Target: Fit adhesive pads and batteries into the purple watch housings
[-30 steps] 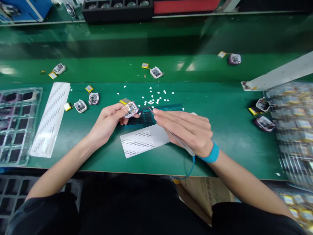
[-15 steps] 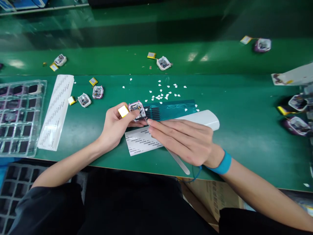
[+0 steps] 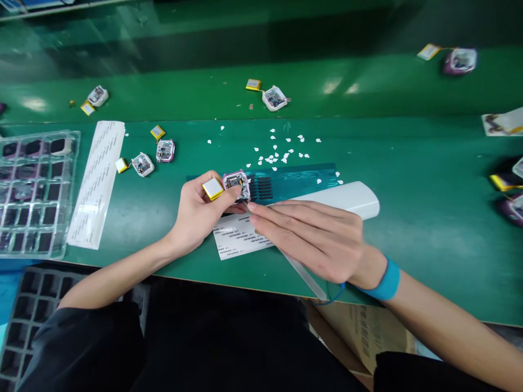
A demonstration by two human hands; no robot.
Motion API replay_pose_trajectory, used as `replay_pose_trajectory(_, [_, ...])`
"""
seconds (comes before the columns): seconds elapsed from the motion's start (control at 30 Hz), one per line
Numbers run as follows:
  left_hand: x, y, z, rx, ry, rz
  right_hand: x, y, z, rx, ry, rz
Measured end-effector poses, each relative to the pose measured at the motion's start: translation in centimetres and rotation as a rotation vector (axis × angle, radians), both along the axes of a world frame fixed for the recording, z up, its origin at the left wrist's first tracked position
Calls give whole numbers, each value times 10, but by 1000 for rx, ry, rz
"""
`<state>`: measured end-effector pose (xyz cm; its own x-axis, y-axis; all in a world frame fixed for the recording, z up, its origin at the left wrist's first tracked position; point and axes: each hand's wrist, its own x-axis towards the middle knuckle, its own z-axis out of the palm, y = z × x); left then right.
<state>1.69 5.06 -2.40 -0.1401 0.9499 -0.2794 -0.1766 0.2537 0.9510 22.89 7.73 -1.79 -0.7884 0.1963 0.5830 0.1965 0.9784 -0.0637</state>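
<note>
My left hand [image 3: 200,212] grips an opened smartwatch case [image 3: 237,186] with a purplish rim, thumb pressed on the circuit board inside. Beside the case, a silver battery [image 3: 213,188] with yellow edges sits at the fingers. My right hand [image 3: 310,234] is closed around a slim flat metal tool [image 3: 304,275], its rounded end sticking out below the palm. The tool's thin tip meets the lower right edge of the case; whether it touches is too small to tell. Under the hands lie a printed white sheet [image 3: 239,242] and a teal film strip [image 3: 302,177] with black bars.
Small white drop-shaped stickers [image 3: 274,159] are scattered behind the hands. A white rounded bar [image 3: 351,200] lies right of them. More opened watch cases [image 3: 143,164] with batteries stand around. At left are a printed strip [image 3: 96,185] and a clear compartment tray [image 3: 61,218].
The view has shifted slightly, so both hands and the case appear a little farther right. My grip on the case and the tool looks the same.
</note>
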Motion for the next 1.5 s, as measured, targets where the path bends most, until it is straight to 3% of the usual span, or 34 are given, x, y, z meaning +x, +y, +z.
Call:
replay_pose_trajectory(0.1, [1, -1, -3, 23, 24, 15, -3, -4, -3, -91, 36, -27])
replay_pose_trajectory(0.53, [2, -1, -3, 49, 81, 51, -4, -6, -14, -167, 127, -97])
replay_pose_trajectory(0.97, [3, -2, 1, 32, 51, -28, -12, -2, -8, -546, 289, -186])
replay_pose_trajectory(1.07, [3, -2, 2, 26, 64, -41, -9, -4, -8, -537, 261, -174])
replay_pose_trajectory(1.27, [1, -1, 1, 46, 90, -7, -1, -4, -13, -330, 100, -34])
replay_pose_trajectory(1.5, [0, 0, 1, 11, 46, -24, -2, 2, -13, -412, 226, -100])
